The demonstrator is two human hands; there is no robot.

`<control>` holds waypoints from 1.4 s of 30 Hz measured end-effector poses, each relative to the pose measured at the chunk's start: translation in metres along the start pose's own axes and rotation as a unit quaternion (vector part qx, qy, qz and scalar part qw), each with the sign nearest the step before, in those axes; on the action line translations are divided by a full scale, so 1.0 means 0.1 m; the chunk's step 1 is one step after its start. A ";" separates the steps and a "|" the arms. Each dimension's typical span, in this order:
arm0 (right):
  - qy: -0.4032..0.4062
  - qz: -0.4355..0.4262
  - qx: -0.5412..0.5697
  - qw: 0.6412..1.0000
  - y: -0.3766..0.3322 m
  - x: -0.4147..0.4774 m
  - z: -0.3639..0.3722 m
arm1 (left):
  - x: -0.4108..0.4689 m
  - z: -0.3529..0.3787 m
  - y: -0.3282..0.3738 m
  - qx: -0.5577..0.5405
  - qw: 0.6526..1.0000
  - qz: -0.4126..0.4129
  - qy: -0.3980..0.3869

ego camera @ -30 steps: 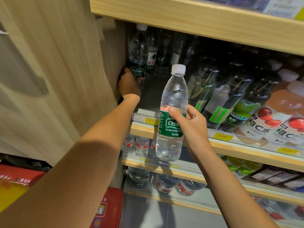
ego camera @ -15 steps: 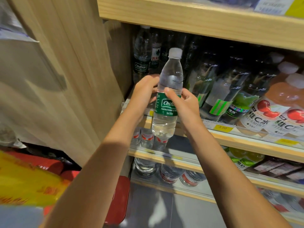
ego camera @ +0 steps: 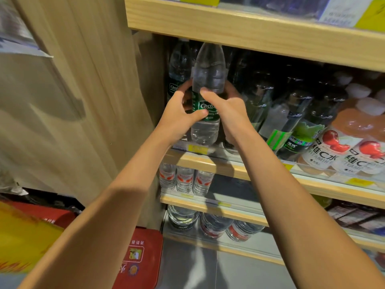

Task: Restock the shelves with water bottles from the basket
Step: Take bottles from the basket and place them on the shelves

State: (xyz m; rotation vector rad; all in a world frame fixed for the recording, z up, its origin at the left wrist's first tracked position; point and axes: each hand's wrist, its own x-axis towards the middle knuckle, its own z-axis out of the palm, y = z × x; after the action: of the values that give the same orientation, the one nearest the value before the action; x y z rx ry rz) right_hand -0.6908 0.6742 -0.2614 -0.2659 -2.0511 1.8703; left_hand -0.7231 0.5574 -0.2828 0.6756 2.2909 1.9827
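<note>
- The water bottle [ego camera: 205, 130] has a dark green label with white letters that start "Cest". Thumbs cover the rest of the word.
- A second bottle [ego camera: 180, 65] stands behind it, by the left wall. It has the same green label with "Cest" on it.
- Further right on the shelf [ego camera: 208, 161], the pink drinks [ego camera: 341, 147] say "维C水" and "VITAMIN". They have red fruit drawn on them.
- A dark bottle [ego camera: 295, 140] next to them has a green label that reads "SODA".
- A yellow price tag [ego camera: 198, 148] sits on the front edge under the water bottle. Its numbers are too blurry to read.
- The water bottle is clear, with water inside and bumpy rings near the top. It is upright at the left end of the shelf, over the front edge. Its cap is hidden behind the board above [ego camera: 250, 32].
- The left hand [ego camera: 181, 113] and the right hand [ego camera: 231, 109] both hold it at the label. Each grip is clamped on the bottle, with thumbs across the front.
- Half a second ago the bottle was lower and out in front of the shelf, and its white cap showed. Now it is higher and further in.
- One second ago only the right hand held it. The left hand was reaching back to the second bottle.
</note>
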 end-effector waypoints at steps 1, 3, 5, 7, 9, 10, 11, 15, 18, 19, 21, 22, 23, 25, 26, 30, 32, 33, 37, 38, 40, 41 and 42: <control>-0.010 -0.006 -0.030 0.999 0.00 0.02 0.00 | 0.03 0.00 -0.03 -0.008 1.000 -0.001 0.003; -0.017 -0.016 -0.080 0.997 0.05 0.05 0.00 | 0.10 0.02 -0.09 -0.004 1.000 0.002 0.008; -0.003 -0.003 -0.099 0.995 0.14 0.08 0.01 | 0.18 0.03 -0.19 0.013 1.000 0.006 0.002; 0.027 0.014 -0.088 0.996 0.23 0.12 0.05 | 0.23 0.03 -0.28 0.022 1.000 -0.004 -0.013; 0.051 0.020 -0.084 0.995 0.34 0.18 0.09 | 0.27 0.04 -0.37 0.017 1.000 -0.013 -0.022; 0.060 0.021 -0.084 0.994 0.38 0.21 0.12 | 0.28 0.05 -0.41 0.009 1.000 -0.016 -0.023; 0.068 0.022 -0.082 0.994 0.43 0.24 0.15 | 0.31 0.06 -0.44 0.001 1.000 -0.016 -0.022; 0.082 0.005 -0.084 0.993 0.52 0.36 0.20 | 0.39 0.08 -0.58 -0.006 1.000 -0.010 -0.016; 0.078 -0.006 -0.082 0.994 0.56 0.39 0.20 | 0.43 0.08 -0.66 -0.010 1.000 -0.008 -0.009; 0.076 -0.006 -0.082 0.994 0.58 0.38 0.20 | 0.42 0.09 -0.65 -0.012 1.000 -0.012 -0.005; 0.071 -0.006 -0.081 0.994 0.61 0.36 0.19 | 0.40 0.10 -0.61 -0.009 1.000 -0.019 0.001; 0.068 -0.006 -0.080 0.994 0.63 0.35 0.18 | 0.39 0.10 -0.61 -0.005 1.000 -0.024 0.000; 0.065 -0.001 -0.083 0.994 0.64 0.34 0.16 | 0.37 0.10 -0.63 0.001 1.000 -0.029 -0.005; 0.058 0.023 -0.110 0.992 0.67 0.30 0.12 | 0.35 0.11 -0.69 0.043 0.998 -0.053 -0.010; 0.053 0.043 -0.128 0.989 0.71 0.28 0.10 | 0.35 0.10 -0.72 0.081 0.994 -0.066 -0.010; 0.067 0.081 -0.157 0.982 0.85 0.25 0.12 | 0.42 0.04 -0.70 0.111 0.987 -0.115 -0.015; 0.096 0.085 -0.145 0.981 0.87 0.31 0.18 | 0.48 0.02 -0.71 0.077 0.988 -0.131 -0.022; 0.107 0.086 -0.137 0.981 0.88 0.36 0.21 | 0.52 0.01 -0.73 0.065 0.989 -0.132 -0.022; 0.110 0.088 -0.127 0.982 0.89 0.59 0.30 | 0.69 0.03 -0.83 0.022 0.990 -0.139 -0.014; 0.108 0.089 -0.124 0.982 0.90 0.65 0.32 | 0.74 0.04 -0.86 0.018 0.990 -0.141 -0.017; 0.111 0.093 -0.116 0.983 0.91 0.76 0.33 | 0.81 0.07 -0.88 0.013 0.988 -0.154 -0.022; 0.115 0.093 -0.108 0.983 0.93 0.81 0.34 | 0.84 0.08 -0.90 0.001 0.987 -0.160 -0.020; 0.120 0.093 -0.099 0.983 0.95 0.86 0.34 | 0.86 0.11 -0.91 -0.009 0.986 -0.164 -0.016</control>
State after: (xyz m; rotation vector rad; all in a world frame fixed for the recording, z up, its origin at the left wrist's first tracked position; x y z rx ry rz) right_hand -0.7919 0.6844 -0.3463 -0.7200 -2.1035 1.6379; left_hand -0.8251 0.5889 -0.3497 0.3010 2.1921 1.8225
